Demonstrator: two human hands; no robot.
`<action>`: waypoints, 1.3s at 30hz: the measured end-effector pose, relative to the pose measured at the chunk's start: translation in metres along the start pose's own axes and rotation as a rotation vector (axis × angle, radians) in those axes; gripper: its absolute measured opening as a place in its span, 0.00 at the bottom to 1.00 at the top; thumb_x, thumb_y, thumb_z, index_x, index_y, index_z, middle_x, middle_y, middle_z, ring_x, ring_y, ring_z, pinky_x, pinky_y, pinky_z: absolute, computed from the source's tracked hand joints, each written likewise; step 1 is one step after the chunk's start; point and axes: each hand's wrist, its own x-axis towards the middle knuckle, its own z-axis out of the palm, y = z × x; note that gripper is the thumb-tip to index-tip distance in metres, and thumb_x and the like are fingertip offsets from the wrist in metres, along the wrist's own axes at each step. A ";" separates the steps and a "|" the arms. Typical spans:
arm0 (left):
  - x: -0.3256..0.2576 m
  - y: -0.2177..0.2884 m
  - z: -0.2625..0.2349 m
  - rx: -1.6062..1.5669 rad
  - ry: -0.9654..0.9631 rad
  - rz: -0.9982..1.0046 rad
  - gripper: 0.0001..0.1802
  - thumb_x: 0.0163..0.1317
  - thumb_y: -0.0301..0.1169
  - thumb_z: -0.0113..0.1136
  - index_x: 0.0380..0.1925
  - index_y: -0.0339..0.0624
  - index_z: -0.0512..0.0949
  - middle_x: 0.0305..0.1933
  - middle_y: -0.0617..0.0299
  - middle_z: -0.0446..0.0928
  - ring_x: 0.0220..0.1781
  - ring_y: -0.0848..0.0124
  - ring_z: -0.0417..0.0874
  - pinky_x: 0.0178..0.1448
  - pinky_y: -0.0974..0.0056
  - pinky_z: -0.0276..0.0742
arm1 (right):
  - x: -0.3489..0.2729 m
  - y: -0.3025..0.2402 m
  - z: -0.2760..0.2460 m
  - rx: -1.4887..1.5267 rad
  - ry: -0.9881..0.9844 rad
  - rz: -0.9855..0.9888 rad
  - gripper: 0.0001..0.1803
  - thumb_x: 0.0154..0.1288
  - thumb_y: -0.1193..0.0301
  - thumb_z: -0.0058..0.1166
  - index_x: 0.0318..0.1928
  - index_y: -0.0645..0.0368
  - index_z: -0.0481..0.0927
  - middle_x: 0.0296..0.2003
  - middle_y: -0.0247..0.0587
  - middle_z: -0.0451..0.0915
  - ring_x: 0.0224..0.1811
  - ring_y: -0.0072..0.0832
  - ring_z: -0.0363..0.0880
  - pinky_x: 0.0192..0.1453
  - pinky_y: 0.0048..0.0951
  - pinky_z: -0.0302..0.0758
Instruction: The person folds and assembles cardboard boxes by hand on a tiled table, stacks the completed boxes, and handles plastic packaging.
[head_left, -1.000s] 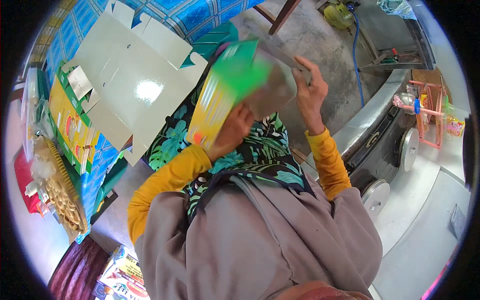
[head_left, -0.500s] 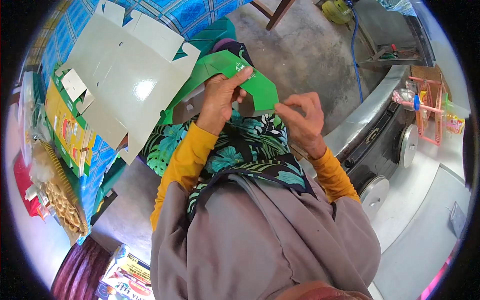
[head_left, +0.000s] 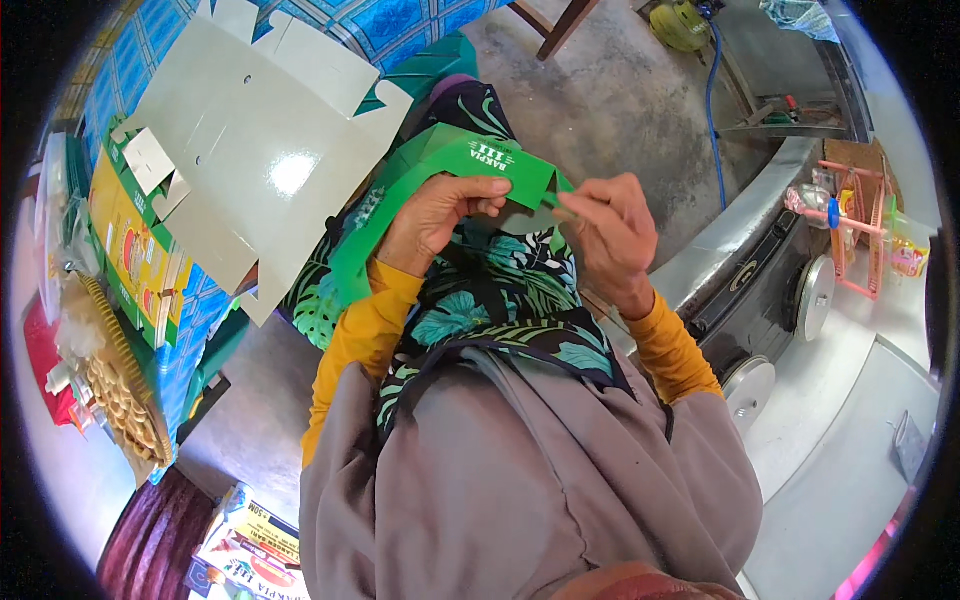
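Centrally, the left hand pinches a green box over the lap, while the right hand pinches its end flap; holding the box steady and folding gently should prevent buckling.

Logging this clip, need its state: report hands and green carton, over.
Left hand gripping green carton. Right hand pinching its right end. Carton partly folded. Pale cardboard sheet to the left, not between hands.

Just above mid-frame, the left hand held a green carton; the right hand pinched its flap.
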 end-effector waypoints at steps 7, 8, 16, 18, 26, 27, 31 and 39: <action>-0.014 -0.019 0.026 0.049 0.038 0.078 0.04 0.57 0.24 0.63 0.33 0.39 0.82 0.29 0.64 0.81 0.28 0.76 0.79 0.35 0.71 0.75 | 0.007 -0.013 0.018 -0.075 -0.042 0.091 0.13 0.43 0.81 0.62 0.35 0.65 0.80 0.31 0.42 0.74 0.30 0.36 0.73 0.28 0.32 0.71; -0.015 -0.023 0.027 0.037 0.018 0.139 0.03 0.57 0.23 0.62 0.32 0.39 0.82 0.28 0.64 0.80 0.27 0.76 0.78 0.34 0.71 0.73 | 0.009 -0.014 0.018 -0.129 -0.060 0.099 0.13 0.43 0.81 0.61 0.34 0.65 0.80 0.29 0.42 0.72 0.30 0.37 0.73 0.28 0.33 0.71; -0.019 -0.040 0.042 0.021 0.172 0.242 0.03 0.56 0.21 0.59 0.29 0.38 0.81 0.25 0.66 0.77 0.25 0.78 0.73 0.31 0.72 0.68 | 0.010 -0.021 0.024 -0.247 -0.114 0.081 0.12 0.41 0.77 0.60 0.31 0.64 0.77 0.29 0.43 0.68 0.31 0.37 0.71 0.28 0.33 0.72; -0.019 -0.040 0.043 0.040 0.182 0.268 0.04 0.56 0.21 0.58 0.30 0.39 0.81 0.25 0.68 0.76 0.25 0.79 0.72 0.31 0.72 0.68 | 0.010 -0.019 0.024 -0.235 -0.116 0.080 0.13 0.40 0.77 0.61 0.32 0.65 0.77 0.29 0.43 0.68 0.31 0.37 0.71 0.28 0.33 0.72; -0.020 -0.044 0.047 0.060 0.173 0.275 0.04 0.56 0.22 0.58 0.29 0.39 0.81 0.26 0.67 0.78 0.25 0.78 0.74 0.32 0.72 0.69 | 0.007 -0.015 0.026 -0.209 -0.120 0.104 0.13 0.38 0.77 0.61 0.29 0.63 0.75 0.29 0.43 0.68 0.31 0.38 0.70 0.28 0.34 0.70; -0.021 -0.045 0.048 0.053 0.184 0.259 0.04 0.55 0.22 0.58 0.29 0.38 0.81 0.26 0.65 0.79 0.25 0.76 0.75 0.32 0.71 0.69 | 0.007 -0.014 0.026 -0.210 -0.118 0.103 0.13 0.38 0.77 0.61 0.29 0.63 0.75 0.29 0.43 0.68 0.31 0.38 0.70 0.28 0.34 0.70; -0.019 -0.042 0.042 0.073 0.119 0.285 0.04 0.57 0.23 0.58 0.32 0.39 0.81 0.29 0.65 0.80 0.27 0.76 0.75 0.33 0.71 0.69 | 0.014 -0.010 0.024 -0.172 -0.120 0.071 0.13 0.39 0.77 0.61 0.31 0.63 0.76 0.29 0.43 0.70 0.31 0.39 0.71 0.29 0.36 0.71; -0.015 -0.033 0.041 0.181 0.150 0.356 0.04 0.58 0.27 0.63 0.29 0.37 0.83 0.25 0.68 0.79 0.24 0.79 0.75 0.29 0.71 0.70 | 0.072 0.017 -0.022 0.428 -0.350 0.310 0.05 0.55 0.74 0.62 0.31 0.62 0.81 0.27 0.45 0.77 0.29 0.43 0.75 0.33 0.36 0.72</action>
